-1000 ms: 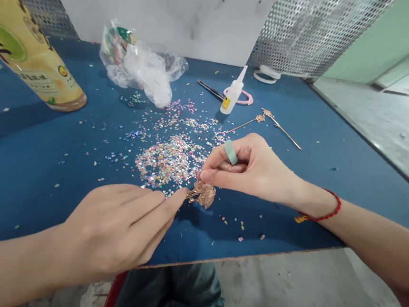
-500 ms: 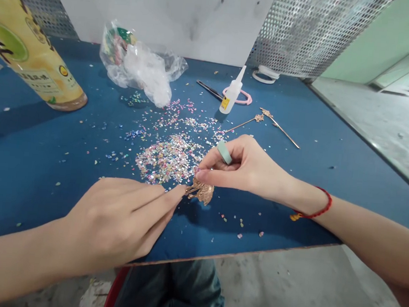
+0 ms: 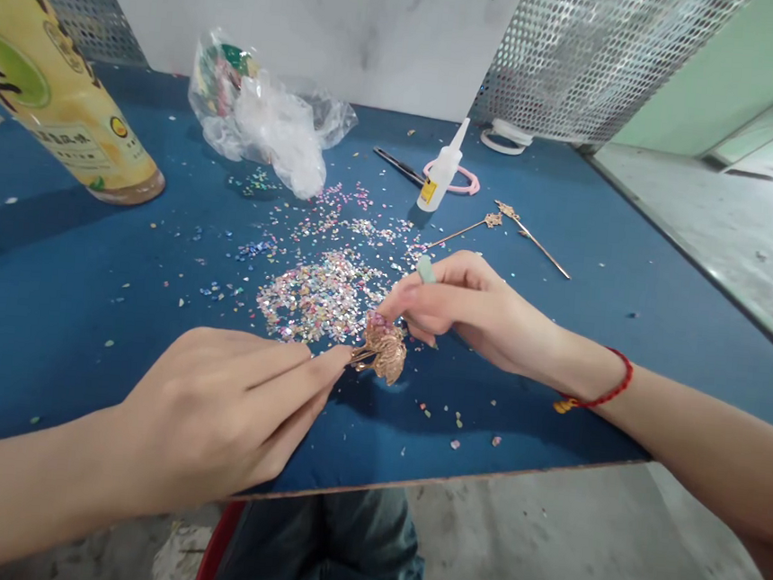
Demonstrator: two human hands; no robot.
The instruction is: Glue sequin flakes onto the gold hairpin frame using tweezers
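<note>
My left hand [image 3: 234, 407] is closed, pinching the stem of a gold hairpin [image 3: 389, 355] between thumb and fingers. Its leaf-like or petal-like metal head points right, over the table's near edge, and pinkish chips show on its upper part. My right hand [image 3: 457, 301], with a pale green ring, has a fingertip against that upper part. Its fingers are loosely bent and apart, and I see nothing held in them. Just behind the ornament lies a heap of shiny multicoloured flakes [image 3: 318, 298].
Behind my right hand stand a small glue bottle [image 3: 439, 182], black tweezers [image 3: 401, 167], a pink ring-shaped band [image 3: 467, 184] and two gold hairpins [image 3: 540, 247]. A crumpled plastic bag [image 3: 279, 127] and a tall yellow drink bottle [image 3: 72, 91] are at the left. White rings [image 3: 506, 138] lie farther back.
My right hand's fingers have loosened from a pinch at the ornament and spread, uncovering its pinkish upper part. The left hand keeps its grip, almost still.
</note>
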